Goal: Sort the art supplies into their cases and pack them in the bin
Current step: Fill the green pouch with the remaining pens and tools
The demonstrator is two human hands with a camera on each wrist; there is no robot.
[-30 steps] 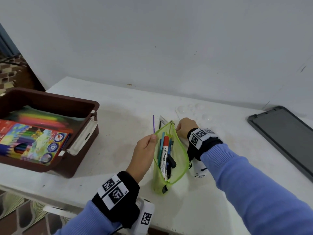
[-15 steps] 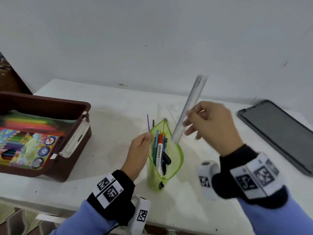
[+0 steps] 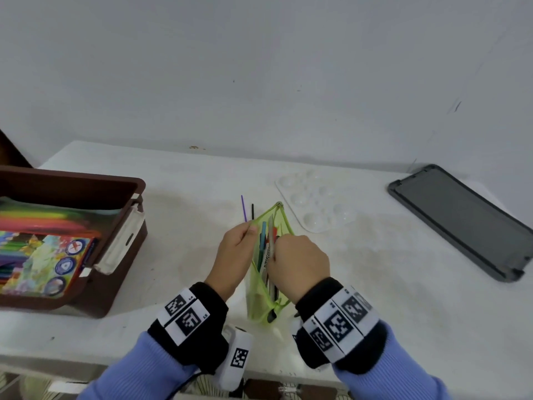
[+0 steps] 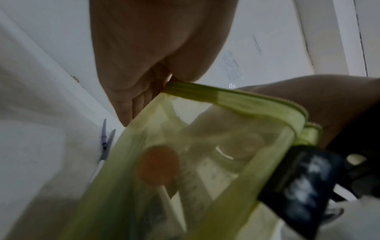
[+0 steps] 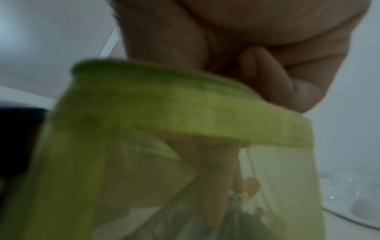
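A lime-green mesh pouch [image 3: 259, 301] stands open on the white table, with markers and pens [image 3: 263, 241] inside. My left hand [image 3: 250, 228] pinches the left lip of its opening; in the left wrist view the left hand [image 4: 164, 79] pinches the green zipper band [image 4: 226, 97]. My right hand [image 3: 277, 247] grips a clear ruler [image 3: 270, 226], which lies lengthwise inside the pouch mouth with its far end near the zipper pull. In the right wrist view the pouch [image 5: 185, 107] fills the frame under curled fingers [image 5: 267, 78]; the ruler is hidden there.
A brown bin [image 3: 127, 186] at the left holds a coloured pencil box [image 3: 37, 261]. A thin purple stick [image 3: 244, 208] and a black one [image 3: 252, 211] lie just beyond the pouch. A clear paint palette [image 3: 317, 203] sits behind it, and a dark flat lid [image 3: 461, 217] lies at the right.
My right hand took the ruler from the table behind the pouch, raised it upright, and has now brought it down into the pouch. My left hand kept its pinch on the pouch lip.
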